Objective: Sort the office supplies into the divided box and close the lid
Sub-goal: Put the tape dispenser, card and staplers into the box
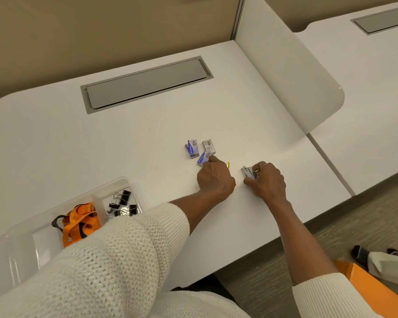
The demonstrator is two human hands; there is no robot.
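Note:
On the white desk lie small staple boxes: a blue one, a grey one, and a third blue one pinched by my left hand. A small yellow item peeks out beside that hand. My right hand is closed around a small metal stapler. The clear divided box sits at the lower left, partly behind my left sleeve. One compartment holds an orange lanyard, another holds several black binder clips.
A grey cable hatch is set into the desk at the back. A white divider panel bounds the desk on the right, with another desk beyond it. An orange object lies on the carpet at lower right.

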